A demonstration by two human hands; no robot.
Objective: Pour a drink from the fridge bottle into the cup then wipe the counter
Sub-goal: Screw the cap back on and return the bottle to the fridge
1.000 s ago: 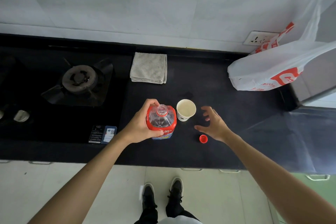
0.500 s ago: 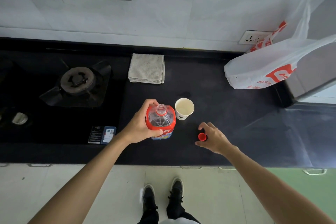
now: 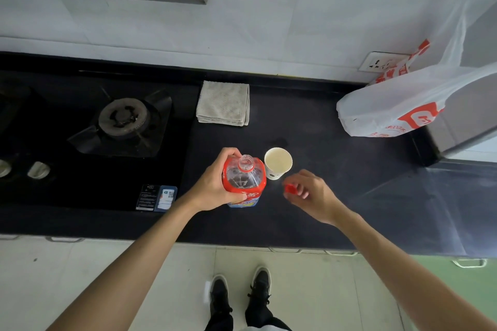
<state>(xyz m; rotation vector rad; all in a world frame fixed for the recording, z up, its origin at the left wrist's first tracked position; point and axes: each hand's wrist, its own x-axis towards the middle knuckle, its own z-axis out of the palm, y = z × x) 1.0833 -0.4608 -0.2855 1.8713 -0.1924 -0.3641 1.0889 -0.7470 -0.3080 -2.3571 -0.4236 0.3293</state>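
Lifted cap [image 3: 290,188] now pinched in right hand [image 3: 313,195] beside bottle [image 3: 243,179].

Both forearms [image 3: 150,250] are bare; black lace-up shoes [image 3: 259,287] and dark trousers [image 3: 265,317] show below.

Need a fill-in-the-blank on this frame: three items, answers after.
1. The left hand grips the uncapped ____.
2. The right hand pinches the red ____.
3. The folded towel lies on the counter beyond the paper ____.
Missing words: bottle; cap; cup.
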